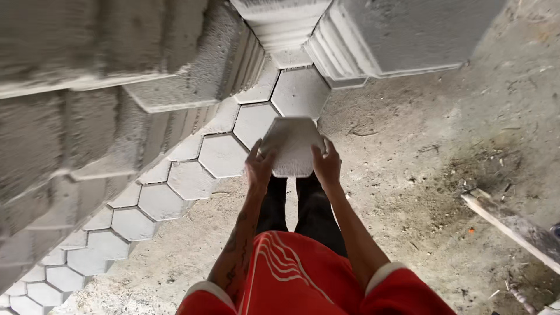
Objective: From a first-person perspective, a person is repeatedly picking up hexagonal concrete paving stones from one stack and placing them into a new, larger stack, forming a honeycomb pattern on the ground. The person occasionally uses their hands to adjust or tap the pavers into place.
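Observation:
Both my hands hold a pale grey hexagonal concrete paver [293, 146] out in front of me, above the ground. My left hand [259, 167] grips its left edge and my right hand [326, 164] grips its right edge. Below and ahead of the held paver lies a row of the same hexagonal pavers [223, 155] set flat on the dirt, running from the lower left up toward the stacks. My dark trousers and red shirt show under my arms.
Tall stacks of hexagonal concrete pavers [105, 87] rise on the left, and more stacks [402, 35] stand at the top right. Bare sandy ground [420, 175] spreads to the right. A wooden plank [513, 227] lies at the right edge.

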